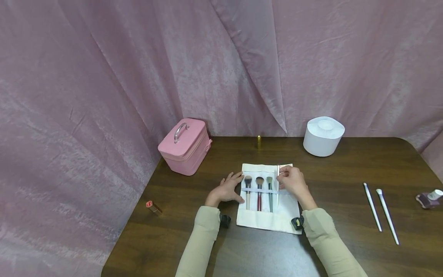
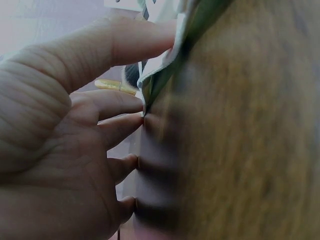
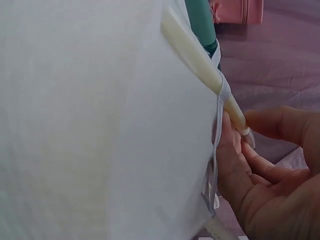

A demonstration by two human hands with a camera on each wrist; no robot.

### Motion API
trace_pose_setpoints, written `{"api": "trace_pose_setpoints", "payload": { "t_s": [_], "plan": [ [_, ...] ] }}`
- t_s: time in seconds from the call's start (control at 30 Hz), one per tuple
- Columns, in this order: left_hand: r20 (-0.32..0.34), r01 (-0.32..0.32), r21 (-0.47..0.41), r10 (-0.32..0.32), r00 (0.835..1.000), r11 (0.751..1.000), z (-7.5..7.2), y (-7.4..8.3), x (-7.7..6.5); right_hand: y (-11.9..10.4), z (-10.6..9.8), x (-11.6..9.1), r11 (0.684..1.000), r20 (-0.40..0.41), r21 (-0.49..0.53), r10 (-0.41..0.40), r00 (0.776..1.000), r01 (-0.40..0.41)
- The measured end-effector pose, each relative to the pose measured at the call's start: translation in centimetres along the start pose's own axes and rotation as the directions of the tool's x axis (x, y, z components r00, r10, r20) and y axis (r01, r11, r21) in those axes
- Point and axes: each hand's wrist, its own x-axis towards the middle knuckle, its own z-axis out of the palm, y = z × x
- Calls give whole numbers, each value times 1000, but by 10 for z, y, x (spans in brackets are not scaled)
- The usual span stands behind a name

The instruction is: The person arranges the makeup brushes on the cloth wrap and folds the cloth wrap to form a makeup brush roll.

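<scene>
A white cloth brush roll (image 1: 266, 224) lies unrolled on the table. Under its elastic strap are three makeup brushes: one with a pale handle (image 1: 247, 202), one red (image 1: 259, 202), one green (image 1: 271, 202). My right hand (image 1: 293, 181) pinches a cream-handled makeup brush (image 3: 192, 52) close to its head; the handle passes under the elastic strap (image 3: 224, 90) beside the green one. Fingers partly hide that head. At the roll's left edge rests my left hand (image 1: 226, 189), fingers spread on the table, with the thumb (image 2: 135, 42) touching the cloth's border.
Two white-handled brushes (image 1: 373, 207) lie to the right, near a nail polish bottle (image 1: 428, 200). A pink case (image 1: 185, 148) and a white lidded container (image 1: 323, 137) stand at the back, a gold tube (image 1: 258, 142) between them. A lipstick (image 1: 154, 207) lies left.
</scene>
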Motion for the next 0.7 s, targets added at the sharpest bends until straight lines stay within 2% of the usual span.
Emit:
{"api": "trace_pose_setpoints", "payload": {
  "t_s": [0.33, 0.7],
  "plan": [
    [-8, 6, 6, -6, 1000, 1000, 1, 1, 1, -2, 2, -5, 996, 18, -79, 44, 999, -43],
    [-8, 4, 1, -4, 1000, 1000, 0, 1, 1, -2, 4, -7, 970, -91, -235, 44, 995, -65]
  ]
}}
